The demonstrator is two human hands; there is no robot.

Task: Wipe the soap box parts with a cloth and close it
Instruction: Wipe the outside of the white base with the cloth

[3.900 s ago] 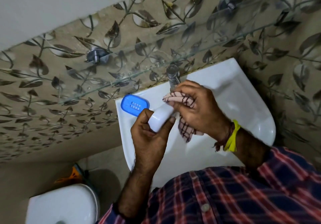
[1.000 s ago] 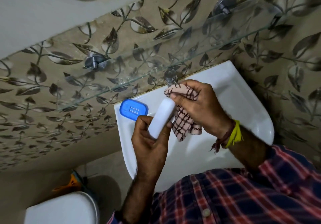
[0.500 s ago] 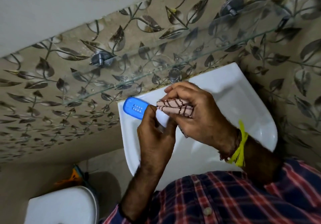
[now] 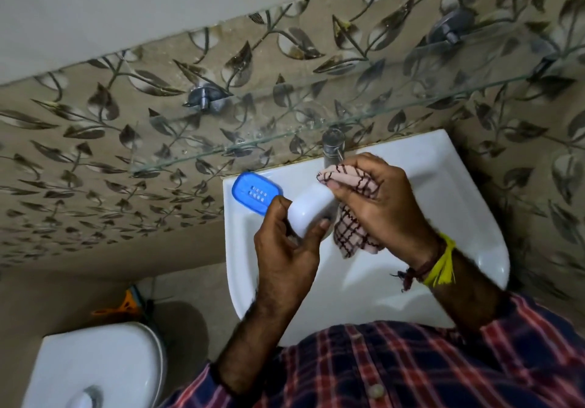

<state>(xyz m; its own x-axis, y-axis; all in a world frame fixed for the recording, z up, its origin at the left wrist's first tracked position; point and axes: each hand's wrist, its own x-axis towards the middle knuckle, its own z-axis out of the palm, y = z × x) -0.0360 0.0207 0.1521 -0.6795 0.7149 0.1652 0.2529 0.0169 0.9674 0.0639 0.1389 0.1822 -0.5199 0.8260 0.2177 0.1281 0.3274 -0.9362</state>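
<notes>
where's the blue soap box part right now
In the head view the blue soap box part lies on the back left corner of the sink, just beyond the left hand, under the glass shelf.

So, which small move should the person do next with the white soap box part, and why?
Probably draw the checked cloth in the right hand down along the white soap box part that the left hand holds. The cloth touches only its far end, and the blue part lies apart on the sink rim.
</notes>
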